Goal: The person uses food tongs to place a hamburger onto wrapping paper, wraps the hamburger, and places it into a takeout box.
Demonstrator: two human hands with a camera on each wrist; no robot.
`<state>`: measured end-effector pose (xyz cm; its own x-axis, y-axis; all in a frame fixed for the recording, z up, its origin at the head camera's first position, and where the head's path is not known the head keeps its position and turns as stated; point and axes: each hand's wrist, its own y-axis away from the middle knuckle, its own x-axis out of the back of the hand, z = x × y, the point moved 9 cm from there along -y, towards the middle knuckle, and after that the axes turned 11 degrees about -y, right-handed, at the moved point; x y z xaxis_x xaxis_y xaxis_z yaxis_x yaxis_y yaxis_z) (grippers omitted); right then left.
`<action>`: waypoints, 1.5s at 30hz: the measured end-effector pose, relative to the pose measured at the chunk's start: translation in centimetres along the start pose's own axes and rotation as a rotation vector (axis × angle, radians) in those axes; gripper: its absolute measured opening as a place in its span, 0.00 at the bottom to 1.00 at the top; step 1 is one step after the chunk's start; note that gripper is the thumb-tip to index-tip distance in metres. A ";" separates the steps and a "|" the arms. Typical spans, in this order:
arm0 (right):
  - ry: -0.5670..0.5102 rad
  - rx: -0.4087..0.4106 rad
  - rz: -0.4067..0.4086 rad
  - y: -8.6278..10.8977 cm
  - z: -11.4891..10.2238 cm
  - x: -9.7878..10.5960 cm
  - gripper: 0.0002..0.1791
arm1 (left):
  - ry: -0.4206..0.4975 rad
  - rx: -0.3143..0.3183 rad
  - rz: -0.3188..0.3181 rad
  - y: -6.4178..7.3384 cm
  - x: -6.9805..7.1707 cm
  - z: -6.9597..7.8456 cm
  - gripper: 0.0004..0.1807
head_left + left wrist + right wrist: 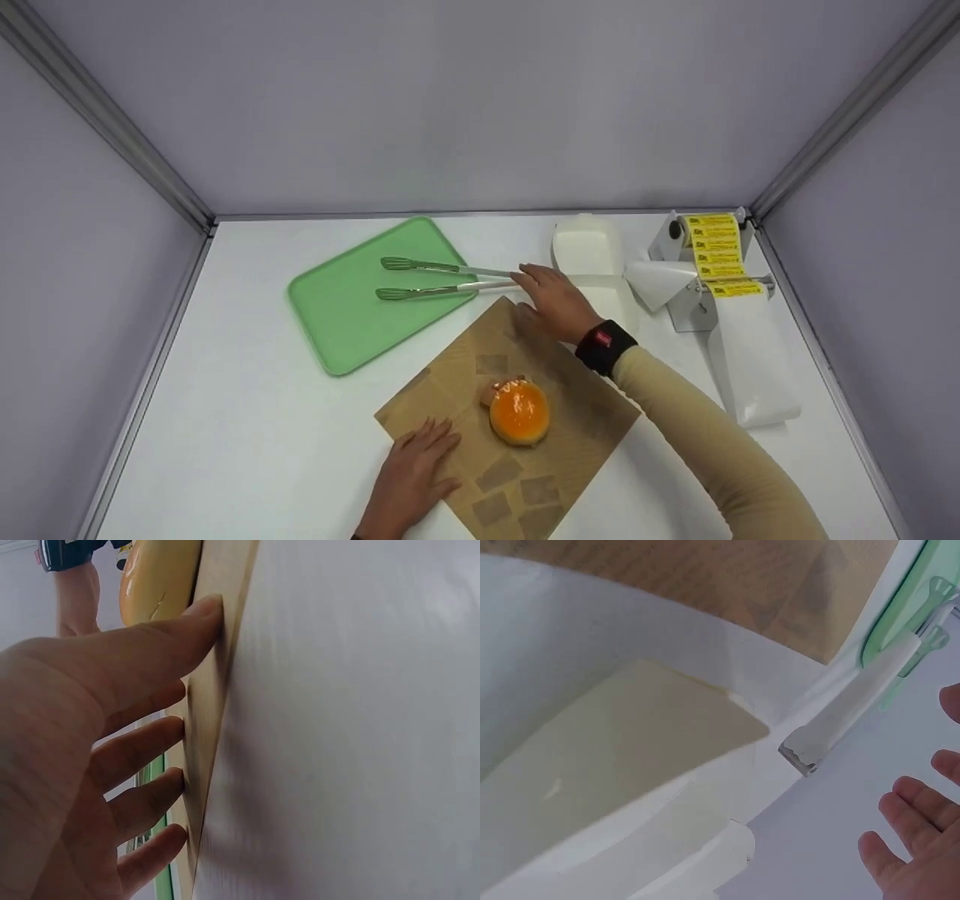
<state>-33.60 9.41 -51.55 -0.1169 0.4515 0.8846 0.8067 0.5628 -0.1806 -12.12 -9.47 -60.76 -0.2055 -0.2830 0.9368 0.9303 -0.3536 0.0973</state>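
A burger point(520, 412) with a shiny orange bun top lies on a sheet of brown printed paper point(450, 390). Some filling shows at the bun's upper left. My left hand point(416, 476) rests with spread fingers on the paper's left edge; in the left wrist view, its fingertips point(176, 780) meet the sheet. Tongs point(480, 286) with white handles lie with their slotted heads over the green tray point(337, 337). My right hand point(559, 304) is over the handle end of the tongs. In the right wrist view, the right fingers point(915, 814) are extended, holding nothing, with the tongs' end beside them.
A white clamshell box point(587, 251) stands unfolded behind my right forearm. Farther right is a dispenser point(691, 309) with a roll of yellow labels point(716, 247). A white paper bag point(754, 375) lies in front of it. Grey walls enclose the white table point(225, 360).
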 end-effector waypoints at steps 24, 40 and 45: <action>-0.022 0.088 0.006 13.1 -5.2 0.9 0.29 | -0.104 -0.023 0.152 -0.3 1.6 1.8 0.21; 0.003 0.112 0.060 19.8 -5.7 -0.3 0.38 | -0.112 -0.073 0.258 -4.5 5.3 3.5 0.22; 0.005 0.086 0.029 21.3 -5.4 -1.4 0.37 | -0.120 -0.082 0.308 -6.3 6.2 3.5 0.20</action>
<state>-13.09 16.98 -54.33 -0.0908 0.4650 0.8806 0.7567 0.6071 -0.2425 -18.18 -5.92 -54.36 0.1227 -0.2824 0.9514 0.9146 -0.3401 -0.2189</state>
